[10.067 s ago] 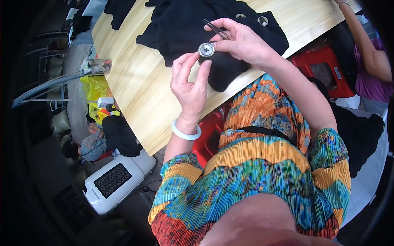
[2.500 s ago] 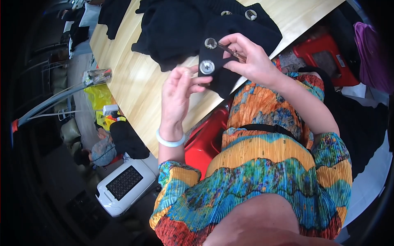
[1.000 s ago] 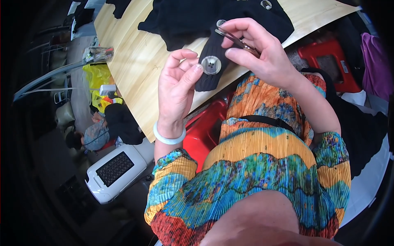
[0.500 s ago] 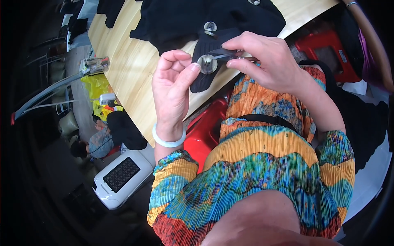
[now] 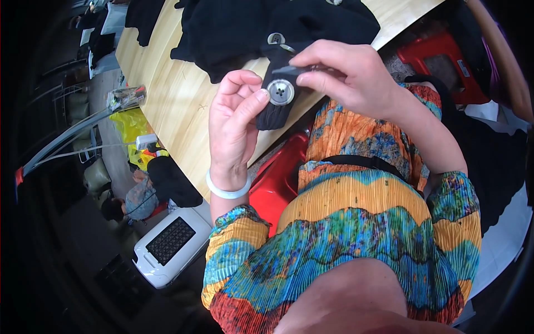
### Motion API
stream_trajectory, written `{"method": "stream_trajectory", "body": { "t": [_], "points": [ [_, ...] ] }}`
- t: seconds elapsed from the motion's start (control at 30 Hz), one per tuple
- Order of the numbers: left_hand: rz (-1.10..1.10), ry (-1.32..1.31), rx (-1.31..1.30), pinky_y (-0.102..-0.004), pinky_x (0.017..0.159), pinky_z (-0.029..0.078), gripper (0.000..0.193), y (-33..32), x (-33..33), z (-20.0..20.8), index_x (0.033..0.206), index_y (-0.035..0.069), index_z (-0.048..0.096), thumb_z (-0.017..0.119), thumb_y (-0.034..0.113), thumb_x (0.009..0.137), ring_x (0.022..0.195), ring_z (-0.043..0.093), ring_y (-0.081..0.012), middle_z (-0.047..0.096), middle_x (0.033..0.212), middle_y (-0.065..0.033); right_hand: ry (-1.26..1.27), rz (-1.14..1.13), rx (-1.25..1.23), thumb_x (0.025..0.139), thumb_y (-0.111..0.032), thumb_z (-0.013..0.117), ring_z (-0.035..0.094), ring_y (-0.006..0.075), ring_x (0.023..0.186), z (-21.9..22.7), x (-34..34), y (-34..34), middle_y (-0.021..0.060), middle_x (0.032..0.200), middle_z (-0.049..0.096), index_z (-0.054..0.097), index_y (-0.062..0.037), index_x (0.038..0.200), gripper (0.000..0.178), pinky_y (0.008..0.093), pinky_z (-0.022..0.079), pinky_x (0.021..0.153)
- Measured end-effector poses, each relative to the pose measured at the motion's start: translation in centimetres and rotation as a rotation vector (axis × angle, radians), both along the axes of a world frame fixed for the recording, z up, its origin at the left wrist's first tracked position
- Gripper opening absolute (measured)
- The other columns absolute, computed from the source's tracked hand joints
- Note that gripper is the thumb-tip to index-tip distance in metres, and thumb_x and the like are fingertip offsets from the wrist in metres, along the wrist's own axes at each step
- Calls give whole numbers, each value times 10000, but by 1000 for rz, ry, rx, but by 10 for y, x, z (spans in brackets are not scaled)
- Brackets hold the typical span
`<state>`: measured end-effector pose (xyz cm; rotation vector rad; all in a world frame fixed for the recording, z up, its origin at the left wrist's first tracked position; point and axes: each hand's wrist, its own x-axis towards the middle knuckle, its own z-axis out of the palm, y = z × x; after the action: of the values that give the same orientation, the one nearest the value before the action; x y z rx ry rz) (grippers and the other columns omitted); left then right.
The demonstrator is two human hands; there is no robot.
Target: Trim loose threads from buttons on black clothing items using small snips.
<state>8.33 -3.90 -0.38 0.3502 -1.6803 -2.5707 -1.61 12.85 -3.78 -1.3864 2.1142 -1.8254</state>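
Note:
My left hand (image 5: pixel 232 119) pinches the edge of a black knit garment (image 5: pixel 228 33), its thumb against the rim of a large grey four-hole button (image 5: pixel 281 92) on the fabric band. A pair of small thread snips (image 5: pixel 286 70) is in my right hand (image 5: pixel 353 75), held between thumb and fingers. Their grey blades point left, just above the button and apart from it; motion blurs them. Another pale-rimmed button (image 5: pixel 276 39) lies farther up the band. Most of the snips' handle is hidden by my right fingers.
The garment spreads over a pale wooden table (image 5: pixel 172 83). Red plastic stools (image 5: pixel 275 192) stand below its edge and at the right. On the left are a yellow bag (image 5: pixel 130 133), a white case (image 5: pixel 167 245) and a seated person (image 5: pixel 139 197). Another person's arm (image 5: pixel 503 67) shows at far right.
The snips have moved up and left, off the button's middle. The button now faces up more fully, with its holes showing. My left hand keeps its pinch.

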Motion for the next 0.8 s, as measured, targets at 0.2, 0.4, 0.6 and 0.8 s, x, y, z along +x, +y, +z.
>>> {"method": "stream_trajectory", "body": {
  "t": [0.2, 0.4, 0.6, 0.8],
  "points": [
    [96, 5, -2, -193, 661, 464, 154, -2, -1, -1, 930, 21, 505, 556, -17, 790, 724, 573, -91, 584, 816, -53, 30, -50, 22, 757, -129, 618, 551, 150, 576, 1, -3, 8, 60, 679, 554, 573, -35, 851, 140, 245, 426, 511],
    [74, -43, 48, -205, 676, 467, 121, -3, -7, -2, 921, 31, 515, 551, 10, 807, 736, 573, -96, 580, 823, -47, -60, 75, 12, 682, -103, 644, 587, 202, 786, 7, -3, 2, 73, 856, 577, 481, -59, 1085, 437, 269, 472, 682],
    [35, -52, 156, -226, 706, 465, 98, -9, -9, -1, 928, 46, 522, 539, 48, 830, 783, 566, -95, 582, 852, -36, -370, 236, -150, 712, -5, 602, 579, 122, 818, -8, -2, -26, 76, 854, 581, 471, -21, 1067, 379, 224, 463, 701],
    [214, 90, -684, -231, 654, 424, 112, -10, 4, -1, 898, 2, 607, 574, 67, 814, 730, 531, -111, 581, 876, -44, -557, 216, -183, 728, 12, 595, 543, 62, 754, -8, 0, -35, 39, 807, 568, 475, 0, 1008, 305, 199, 442, 669]
  ]
}}
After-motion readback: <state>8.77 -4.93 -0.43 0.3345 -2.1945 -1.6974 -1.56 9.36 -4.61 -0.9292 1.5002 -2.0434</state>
